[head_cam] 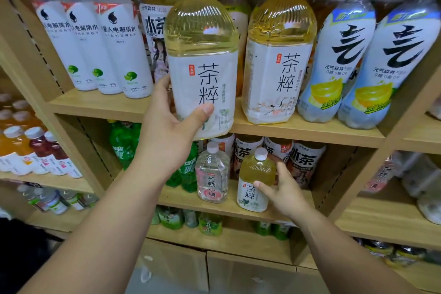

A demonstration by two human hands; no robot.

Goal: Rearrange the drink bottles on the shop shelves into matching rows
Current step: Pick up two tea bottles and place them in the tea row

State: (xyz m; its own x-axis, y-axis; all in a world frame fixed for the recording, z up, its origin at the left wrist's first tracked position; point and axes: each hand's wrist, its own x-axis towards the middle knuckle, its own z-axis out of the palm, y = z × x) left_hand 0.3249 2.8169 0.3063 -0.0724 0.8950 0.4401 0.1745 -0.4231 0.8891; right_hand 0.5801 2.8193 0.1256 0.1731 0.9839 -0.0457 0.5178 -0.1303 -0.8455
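My left hand (pixel 170 124) grips a large pale-yellow tea bottle (pixel 202 38) with a white cap, held at the front edge of the upper shelf (pixel 100 104). A second large tea bottle (pixel 279 55), more golden, stands on that shelf just to its right. One shelf down, my right hand (pixel 284 188) is wrapped around a small yellow tea bottle (pixel 256 174) with the same label, standing near the shelf's front. A small clear bottle with a pink label (pixel 212 174) stands just left of it.
White electrolyte bottles (pixel 124 50) line the upper shelf's left, two blue-labelled sparkling bottles (pixel 372 55) its right. Black-capped tea bottles (pixel 156 19) stand behind. Green bottles (pixel 124 143) and brown tea bottles (pixel 303 162) fill the lower shelf. Juice bottles (pixel 28 150) occupy the left unit.
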